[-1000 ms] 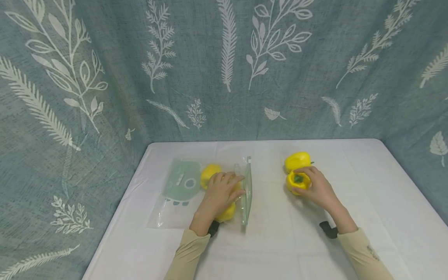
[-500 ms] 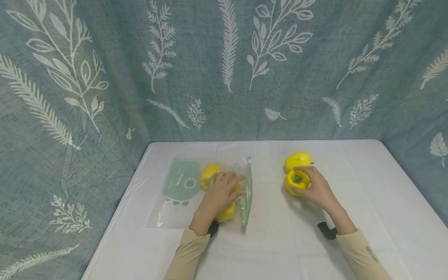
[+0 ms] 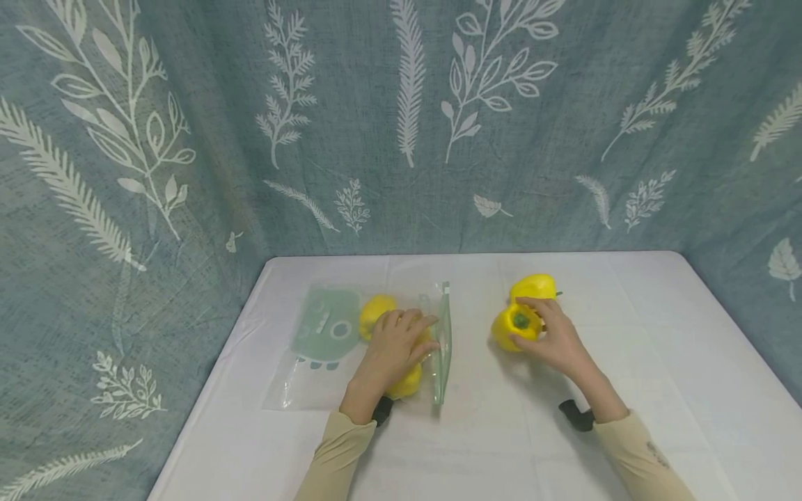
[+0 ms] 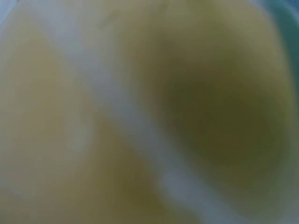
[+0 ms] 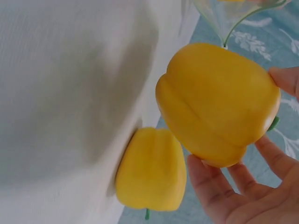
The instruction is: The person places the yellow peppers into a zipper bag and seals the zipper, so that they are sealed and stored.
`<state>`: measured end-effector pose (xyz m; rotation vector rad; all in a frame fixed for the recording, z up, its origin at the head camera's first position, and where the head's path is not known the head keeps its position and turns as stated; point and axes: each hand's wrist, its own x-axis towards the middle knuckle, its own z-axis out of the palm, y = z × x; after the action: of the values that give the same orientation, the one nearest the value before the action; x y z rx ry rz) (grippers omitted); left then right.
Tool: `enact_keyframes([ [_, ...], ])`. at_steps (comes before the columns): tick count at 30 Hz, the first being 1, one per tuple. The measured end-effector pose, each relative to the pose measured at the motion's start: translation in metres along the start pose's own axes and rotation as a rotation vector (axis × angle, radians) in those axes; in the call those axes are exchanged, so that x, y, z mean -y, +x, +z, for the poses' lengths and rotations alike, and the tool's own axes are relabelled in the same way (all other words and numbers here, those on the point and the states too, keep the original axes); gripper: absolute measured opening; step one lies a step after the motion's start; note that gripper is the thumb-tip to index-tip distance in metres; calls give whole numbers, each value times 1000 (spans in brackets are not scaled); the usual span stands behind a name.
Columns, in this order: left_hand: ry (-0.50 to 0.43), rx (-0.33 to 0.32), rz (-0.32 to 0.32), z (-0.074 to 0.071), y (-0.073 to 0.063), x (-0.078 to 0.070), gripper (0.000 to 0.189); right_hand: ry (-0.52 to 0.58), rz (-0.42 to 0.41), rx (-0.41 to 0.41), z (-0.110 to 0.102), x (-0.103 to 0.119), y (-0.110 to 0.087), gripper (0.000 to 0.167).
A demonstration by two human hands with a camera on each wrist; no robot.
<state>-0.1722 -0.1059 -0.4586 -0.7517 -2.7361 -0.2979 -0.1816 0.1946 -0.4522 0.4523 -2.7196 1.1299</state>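
My right hand [image 3: 557, 342] pinches a yellow bell pepper [image 3: 505, 332] between thumb and fingers, its green stem turned toward the hand. In the right wrist view that pepper [image 5: 217, 102] is held off the white cloth, with fingertips at its sides. Just behind it lies a second yellow bell pepper [image 3: 532, 285]. At left, a clear zip bag [image 3: 326, 323] with a green monster print lies flat, with yellow peppers [image 3: 377, 310] inside. My left hand [image 3: 391, 348] rests over the bag and its peppers, fingers spread loosely. The left wrist view is only blurred yellow.
The bag's green zip edge [image 3: 443, 348] stands up a little and faces right. A white cloth covers the table [image 3: 470, 445]. Blue-green curtains [image 3: 363, 125] with white leaf prints hang behind and at both sides. Black wrist cameras [image 3: 576, 416] sit under the wrists.
My right hand has moved left with the yellow bell pepper, away from the pepper behind it. The left hand and the bag have stayed in place.
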Motion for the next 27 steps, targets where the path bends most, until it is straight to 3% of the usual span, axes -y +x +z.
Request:
enact_keyframes([
  [27,9,-25,16,1,-2,0,47,112,-51,17,27,21,3,54],
])
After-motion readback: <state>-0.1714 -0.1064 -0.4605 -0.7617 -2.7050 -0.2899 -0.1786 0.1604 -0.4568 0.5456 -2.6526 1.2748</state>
